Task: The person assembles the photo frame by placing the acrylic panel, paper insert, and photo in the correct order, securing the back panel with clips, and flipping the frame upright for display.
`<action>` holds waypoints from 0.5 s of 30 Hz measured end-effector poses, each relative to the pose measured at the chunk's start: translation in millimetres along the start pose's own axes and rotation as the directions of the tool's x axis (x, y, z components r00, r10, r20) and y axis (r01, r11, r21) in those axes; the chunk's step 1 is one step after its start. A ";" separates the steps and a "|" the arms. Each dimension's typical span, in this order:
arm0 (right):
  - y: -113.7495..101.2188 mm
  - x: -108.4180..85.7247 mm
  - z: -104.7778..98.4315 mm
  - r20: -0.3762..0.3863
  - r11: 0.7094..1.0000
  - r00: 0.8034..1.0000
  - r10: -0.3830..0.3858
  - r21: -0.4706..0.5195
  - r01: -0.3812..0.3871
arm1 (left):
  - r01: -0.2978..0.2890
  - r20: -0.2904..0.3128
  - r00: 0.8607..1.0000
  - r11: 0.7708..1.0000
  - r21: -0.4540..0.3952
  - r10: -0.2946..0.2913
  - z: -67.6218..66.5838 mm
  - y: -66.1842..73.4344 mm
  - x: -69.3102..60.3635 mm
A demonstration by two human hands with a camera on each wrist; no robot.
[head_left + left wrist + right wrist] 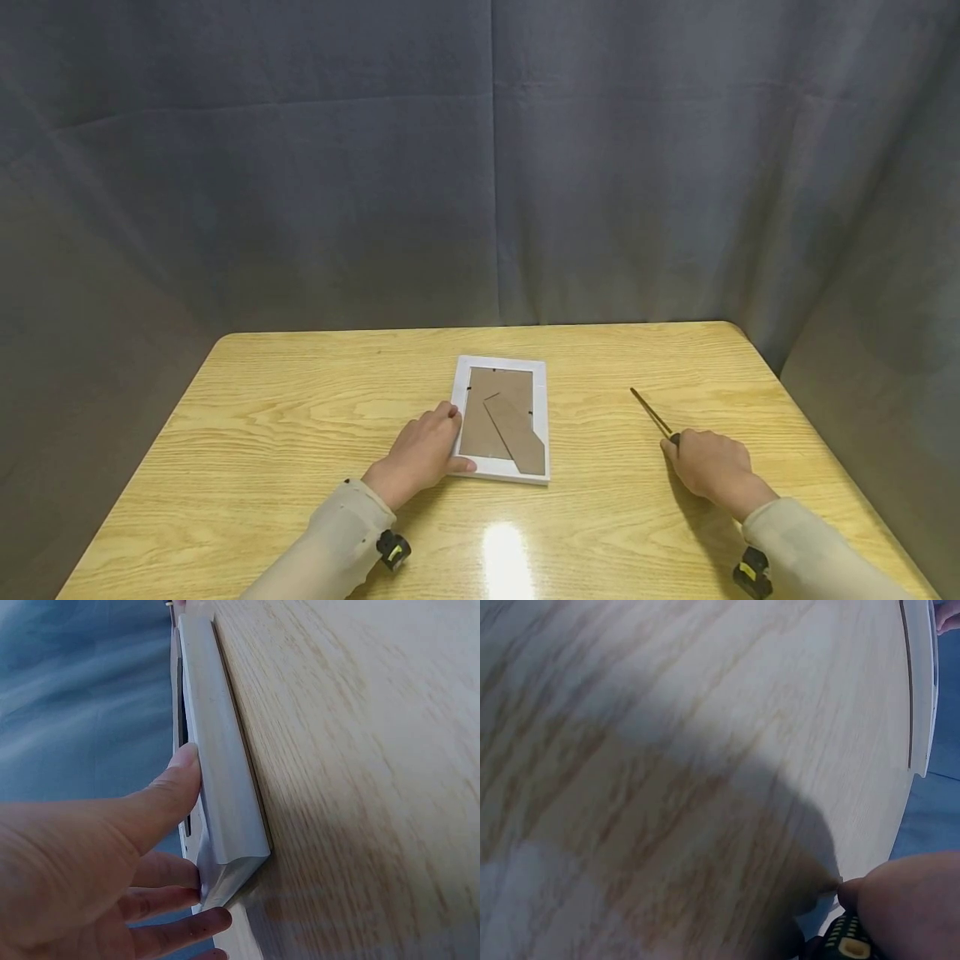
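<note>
A white picture frame (542, 417) lies back side up on the table, its brown backing board (480, 425) and folded stand (521, 442) showing. My left hand (422, 450) grips its near left corner. The thumb (176, 776) presses the near edge in the left wrist view, while the other fingers (161, 885) reach round the left side. Off to the right, my right hand (708, 467) holds a screwdriver (651, 410) by its handle, the thin shaft pointing away and to the left. In the right wrist view its black and yellow handle (847, 941) is partly hidden by the hand.
The wooden table (300, 400) has rounded far corners. Grey curtains (360, 208) hang behind it and along both sides. Small black tabs (531, 413) stick out at the edges of the frame's backing. A strip of glare lies on the near tabletop.
</note>
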State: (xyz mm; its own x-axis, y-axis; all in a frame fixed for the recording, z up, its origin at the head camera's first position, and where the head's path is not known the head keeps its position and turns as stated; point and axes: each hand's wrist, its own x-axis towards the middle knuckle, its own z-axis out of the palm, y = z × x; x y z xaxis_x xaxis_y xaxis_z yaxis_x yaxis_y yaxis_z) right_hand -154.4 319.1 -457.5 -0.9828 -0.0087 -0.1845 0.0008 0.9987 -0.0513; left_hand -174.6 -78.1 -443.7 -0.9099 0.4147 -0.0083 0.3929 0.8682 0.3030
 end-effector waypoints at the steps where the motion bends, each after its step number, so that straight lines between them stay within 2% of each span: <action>1: 0.0 -0.1 0.6 -0.007 1.000 1.000 -0.004 -0.002 0.004 | 0.001 0.001 1.000 1.000 0.001 -0.001 0.0 0.1 0.1; 15: -0.9 3.4 1.2 -0.048 1.000 0.999 -0.003 -0.006 0.003 | -0.008 -0.006 1.000 1.000 0.008 0.008 1.1 -1.0 0.6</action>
State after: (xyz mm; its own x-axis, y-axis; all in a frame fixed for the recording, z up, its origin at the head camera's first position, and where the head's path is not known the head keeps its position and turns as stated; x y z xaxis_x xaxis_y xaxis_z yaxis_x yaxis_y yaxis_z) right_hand -157.5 318.1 -459.3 -0.9905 -0.0094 -0.1371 -0.0031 0.9989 -0.0463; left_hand -175.4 -78.4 -445.1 -0.9077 0.4197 -0.0002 0.4010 0.8673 0.2950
